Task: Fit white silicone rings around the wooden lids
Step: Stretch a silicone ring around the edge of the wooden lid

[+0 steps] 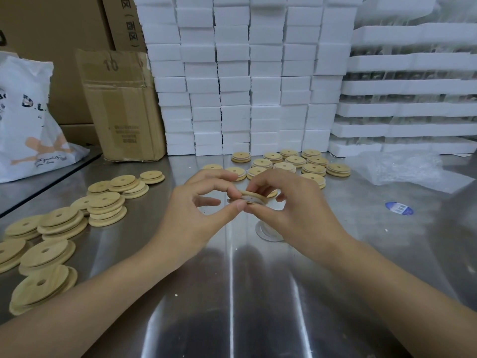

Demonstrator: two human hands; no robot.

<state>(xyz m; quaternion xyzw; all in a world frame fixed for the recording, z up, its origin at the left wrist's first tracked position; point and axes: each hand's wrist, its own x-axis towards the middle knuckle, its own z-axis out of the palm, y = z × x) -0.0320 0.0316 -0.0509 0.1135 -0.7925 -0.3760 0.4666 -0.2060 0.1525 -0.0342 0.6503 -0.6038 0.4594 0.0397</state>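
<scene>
One wooden lid [254,198] is held slightly tilted just above the steel table [258,306] at the centre of the frame, pinched at its rim from both sides. Its near-left edge is clamped between thumb and forefinger of the left hand [204,205], while the fingers of the right hand [291,202] are curled round the other side. A white silicone ring [248,194] shows against the lid's groove. The two-sided hold is judged to let the ring be stretched and walked round the rim. Spare rings [268,231] lie directly beneath the hands, within easy reach; at least two are seen, but the exact count cannot be read. Bare lids [103,202] are heaped at the left of the frame, roughly fifteen, with overlaps hiding some. Ringed lids [295,160] are laid out singly at upper centre, kept apart from the unfinished heap — about fourteen are counted.
</scene>
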